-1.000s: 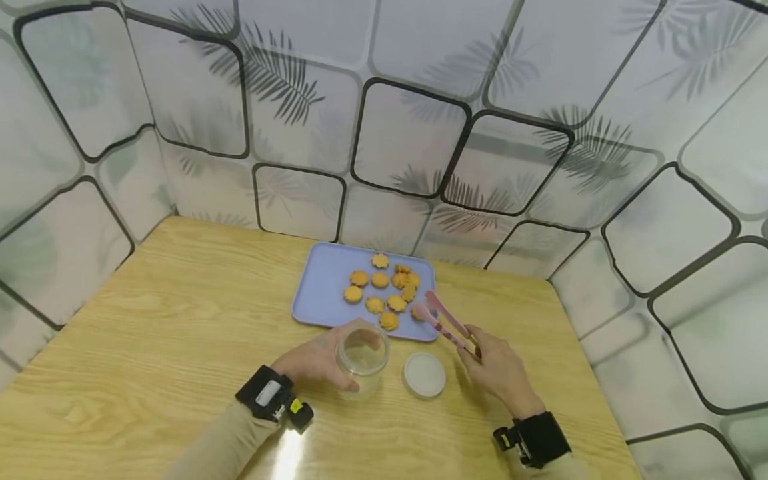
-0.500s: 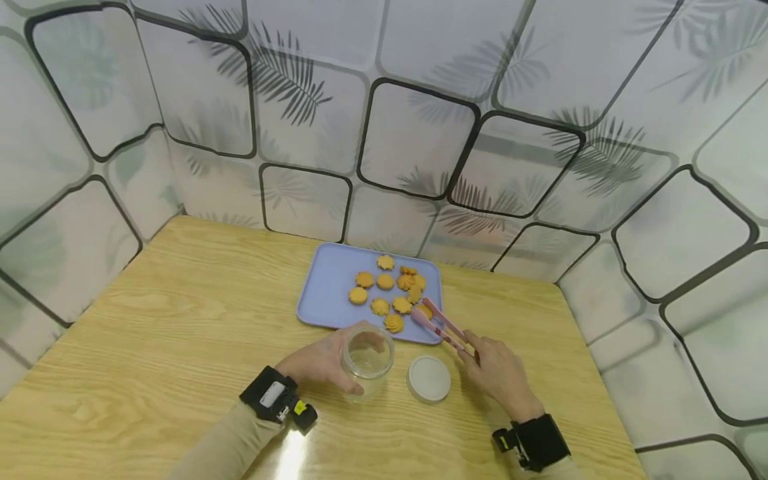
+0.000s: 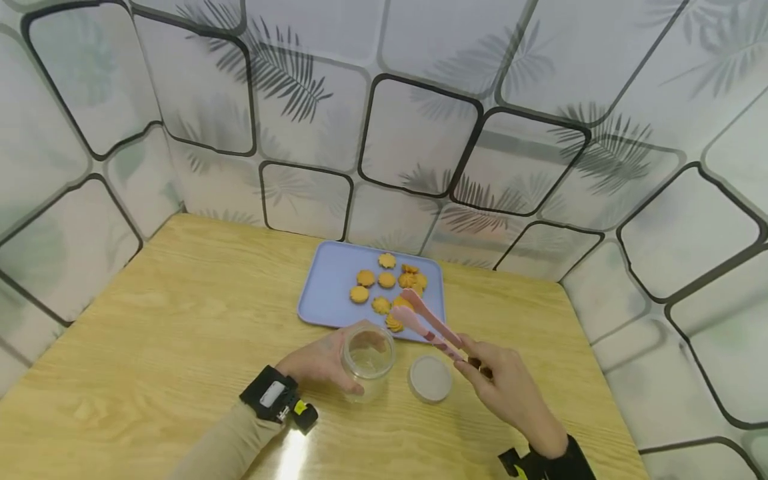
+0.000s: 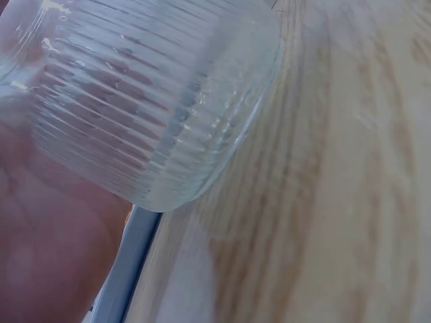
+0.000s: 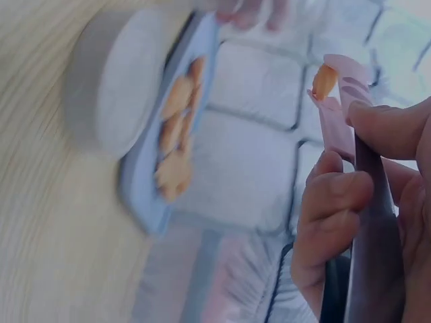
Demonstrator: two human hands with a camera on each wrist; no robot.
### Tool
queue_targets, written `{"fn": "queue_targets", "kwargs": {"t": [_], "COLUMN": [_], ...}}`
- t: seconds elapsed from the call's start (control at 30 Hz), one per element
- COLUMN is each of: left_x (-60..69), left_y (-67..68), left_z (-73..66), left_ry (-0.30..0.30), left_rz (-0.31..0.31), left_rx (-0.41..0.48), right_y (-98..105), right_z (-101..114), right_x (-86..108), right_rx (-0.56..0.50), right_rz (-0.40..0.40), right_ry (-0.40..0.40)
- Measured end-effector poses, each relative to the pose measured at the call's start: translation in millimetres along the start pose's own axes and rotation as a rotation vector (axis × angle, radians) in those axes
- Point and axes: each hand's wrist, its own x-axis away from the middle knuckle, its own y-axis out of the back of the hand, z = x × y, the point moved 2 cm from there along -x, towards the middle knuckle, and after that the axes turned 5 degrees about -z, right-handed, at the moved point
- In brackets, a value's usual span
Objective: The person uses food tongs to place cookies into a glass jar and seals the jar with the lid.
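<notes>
The left hand [image 3: 324,363] grips a clear glass jar [image 3: 369,363], fingers around its far side and thumb in front; the ribbed jar wall [image 4: 155,114] fills much of the left wrist view. Pink tongs [image 3: 435,327] are pinched in the right hand [image 3: 510,383], above the near right part of the blue tray [image 3: 324,287]. In the right wrist view the tong tips hold a cookie [image 5: 324,82], lifted clear of the tray; the right hand [image 5: 377,195] has thumb and fingers around the handles. Several cookies [image 3: 387,280] lie on the tray.
A round white lid [image 3: 430,379] lies on the wooden table [image 3: 210,300] between the jar and the right hand. Patterned curtain-like walls [image 3: 414,133] stand behind and at both sides of the table.
The tongs have risen off the tray's near right corner and shifted left, with a cookie between their tips. The left hand and jar hold their place on the table.
</notes>
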Motion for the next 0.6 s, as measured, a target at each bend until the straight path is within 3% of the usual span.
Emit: {"fn": "queue_targets", "kwargs": {"t": [0.2,0.33,0.6], "left_x": [1.9,3.3,1.7], "left_y": [-1.8,-3.5,-3.2], "left_z": [-1.2,-4.2,-5.0], "left_ry": [0.070,0.130,0.110], "left_rz": [-0.001,-0.009,-0.007], "left_rx": [0.014,0.011,-0.028], "right_y": [2.3,1.1,-3.6], "right_z": [31.2,40.5,44.1], "right_x": [5.1,8.1,11.4], "right_rx": [-0.098,-0.061,0.019], "right_rz": [0.048,0.098,0.119], "right_ry": [0.082,0.086,0.085]}}
